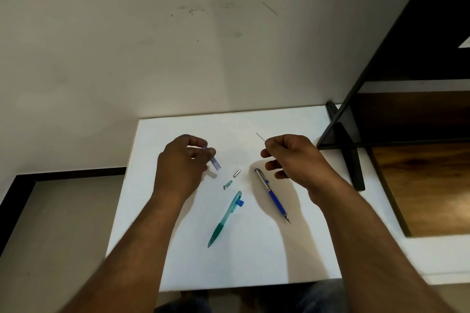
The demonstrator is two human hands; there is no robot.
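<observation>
- The left hand (183,160) pinches a small translucent lead case (215,161) just above the white table (254,256).
- The right hand (292,157) pinches a thin pencil lead (260,136) (other fingers loosely curled).
- The green pencil (225,218) and blue pencil (273,195) lie between them.

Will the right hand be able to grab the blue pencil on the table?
Probably yes. The blue pencil lies bare on the white table just below the right hand, with nothing between them. But that hand already pinches a thin lead, so it may need to put that down first.
</observation>
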